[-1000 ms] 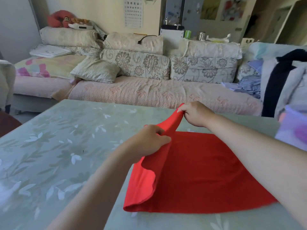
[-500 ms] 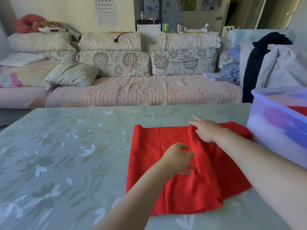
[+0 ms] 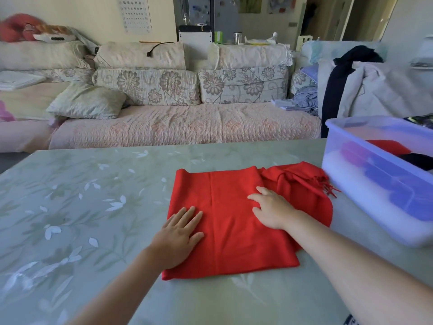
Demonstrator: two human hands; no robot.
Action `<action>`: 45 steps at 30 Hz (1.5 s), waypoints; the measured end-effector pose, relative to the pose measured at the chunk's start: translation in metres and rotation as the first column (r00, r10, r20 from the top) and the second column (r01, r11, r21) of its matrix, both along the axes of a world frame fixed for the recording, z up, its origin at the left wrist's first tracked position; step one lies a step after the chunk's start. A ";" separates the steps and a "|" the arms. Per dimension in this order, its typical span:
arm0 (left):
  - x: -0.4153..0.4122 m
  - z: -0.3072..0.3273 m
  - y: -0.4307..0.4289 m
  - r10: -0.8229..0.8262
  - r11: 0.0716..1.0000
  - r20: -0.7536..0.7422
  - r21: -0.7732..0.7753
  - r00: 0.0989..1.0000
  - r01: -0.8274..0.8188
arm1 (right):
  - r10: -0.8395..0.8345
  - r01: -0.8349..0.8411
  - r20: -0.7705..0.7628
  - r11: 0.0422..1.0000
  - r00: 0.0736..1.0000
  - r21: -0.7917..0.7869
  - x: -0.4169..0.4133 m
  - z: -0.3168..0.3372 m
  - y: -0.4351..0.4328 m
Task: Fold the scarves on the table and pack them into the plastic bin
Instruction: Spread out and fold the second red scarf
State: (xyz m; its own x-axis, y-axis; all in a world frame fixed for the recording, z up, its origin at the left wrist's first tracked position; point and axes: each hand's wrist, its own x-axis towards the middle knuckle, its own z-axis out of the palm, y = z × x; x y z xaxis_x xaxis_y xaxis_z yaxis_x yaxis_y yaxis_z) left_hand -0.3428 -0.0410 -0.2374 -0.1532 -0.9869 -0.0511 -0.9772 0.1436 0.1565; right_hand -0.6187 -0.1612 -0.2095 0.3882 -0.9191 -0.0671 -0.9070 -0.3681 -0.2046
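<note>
A red scarf (image 3: 234, 221) lies folded into a rough rectangle on the green, leaf-patterned table (image 3: 77, 207), slightly right of the middle of the tabletop. Its far right end is bunched and wrinkled, and the fringe (image 3: 327, 186) there trails toward the translucent plastic bin (image 3: 365, 191), ending just beside the bin's near wall. The left hand (image 3: 178, 233) lies flat on the near left part of the scarf with its fingers straight and close together, palm down, grasping nothing; its heel sits at the cloth's left edge. The right hand (image 3: 271, 209) rests palm down nearer the centre of the scarf with its fingers spread and pointing left, pressing on the fabric beside a crease rather than pinching it. The two hands are apart, with a smooth stretch of red cloth between them. The bin stands at the table's right side and already holds folded cloth: a red piece (image 3: 389, 146) and a dark piece (image 3: 417, 160) show above the rim, and a purple shape shows blurred through the wall. Beyond the table stands a sofa (image 3: 182, 125) with floral cushions.
</note>
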 end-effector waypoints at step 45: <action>-0.058 0.036 -0.002 0.225 0.970 -0.147 -0.062 0.963 -0.236 | 0.350 -0.350 0.015 0.935 0.937 0.051 0.028 0.031 0.100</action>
State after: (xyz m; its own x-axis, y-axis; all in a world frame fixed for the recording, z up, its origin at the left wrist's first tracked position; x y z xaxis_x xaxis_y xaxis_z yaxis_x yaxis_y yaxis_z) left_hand -0.4010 -0.0429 -0.2019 0.0785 -0.9964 0.0335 -0.9549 -0.0655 0.2897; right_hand -0.5909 -0.0613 -0.1784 0.6852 -0.7203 -0.1080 -0.7214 -0.6510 -0.2361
